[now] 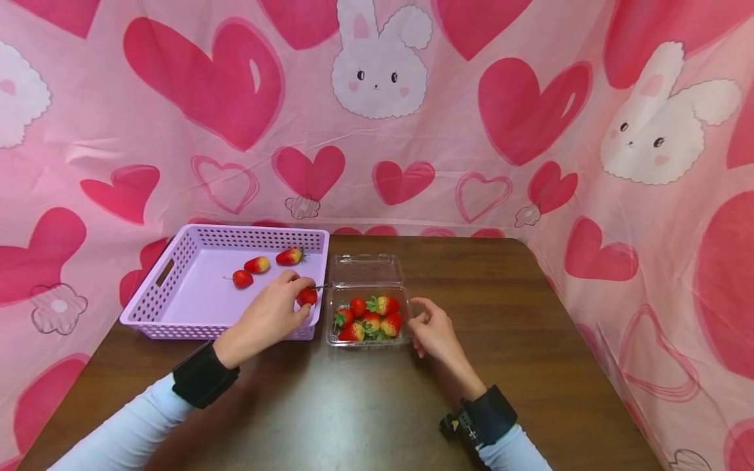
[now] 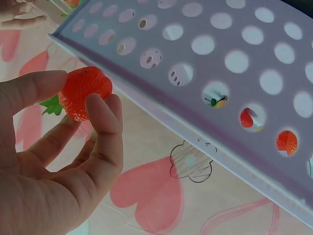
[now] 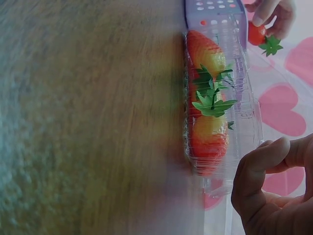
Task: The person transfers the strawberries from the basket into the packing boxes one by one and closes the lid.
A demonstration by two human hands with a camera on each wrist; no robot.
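My left hand pinches a red strawberry with green leaves between thumb and fingers. In the head view it is over the right side of the lilac basket. Inside that basket lie two red-and-yellow strawberries and a small round red fruit with a thin stem. A clear plastic box stands to the right with its lid folded back. Several strawberries fill it. My right hand is at the box's right edge, fingers loosely bent; the exact contact is unclear.
The basket and box stand on a brown wooden table. A pink cloth with hearts and rabbits hangs behind and at the sides. Holes pierce the basket's raised walls. The box's lid lies toward the back.
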